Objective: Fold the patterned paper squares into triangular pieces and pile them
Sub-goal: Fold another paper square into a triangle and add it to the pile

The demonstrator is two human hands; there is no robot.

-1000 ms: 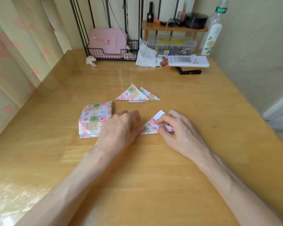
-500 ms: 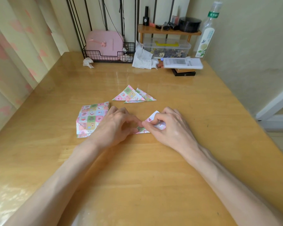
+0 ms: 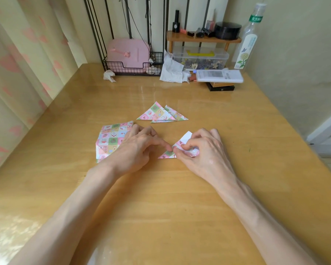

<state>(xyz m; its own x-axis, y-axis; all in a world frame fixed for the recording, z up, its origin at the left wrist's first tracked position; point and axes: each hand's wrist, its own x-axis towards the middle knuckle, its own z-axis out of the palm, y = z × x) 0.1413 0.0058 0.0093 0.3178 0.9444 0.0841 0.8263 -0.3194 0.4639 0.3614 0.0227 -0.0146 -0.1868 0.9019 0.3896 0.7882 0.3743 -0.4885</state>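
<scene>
A person works at a wooden table (image 3: 161, 197), midway through folding one patterned sheet (image 3: 167, 154) into a triangle. The sheet lies flat on the table between the two hands, just in front of the person. Its white underside shows at the far corner and its printed point sticks out to the left.

The left hand (image 3: 139, 148) reaches in from the side. Its forefinger is stretched out and presses its tip on the sheet's left part, while the other fingers curl loosely above the table. The right hand (image 3: 203, 152) covers the sheet's right half, with thumb and forefinger bent down and pinching the folded layers together. How neatly the edges meet under that hand cannot be told.

To the left, partly under the left wrist, sits the stack of unfolded squares (image 3: 109, 138). Beyond the hands, well apart from the work, two finished triangles (image 3: 157, 113) lie overlapping in a small pile.

The step in hand appears to be the creasing of this third piece. The shape is there, but the fold looks not yet pressed flat. The next move likely calls for a firm run of a fingertip along the crease while the other hand pins the sheet. After that comes a light lift across to the pile, with many squares left to fold. A wire basket (image 3: 134, 68) and a bottle (image 3: 246, 44) stand at the table's far edge.
</scene>
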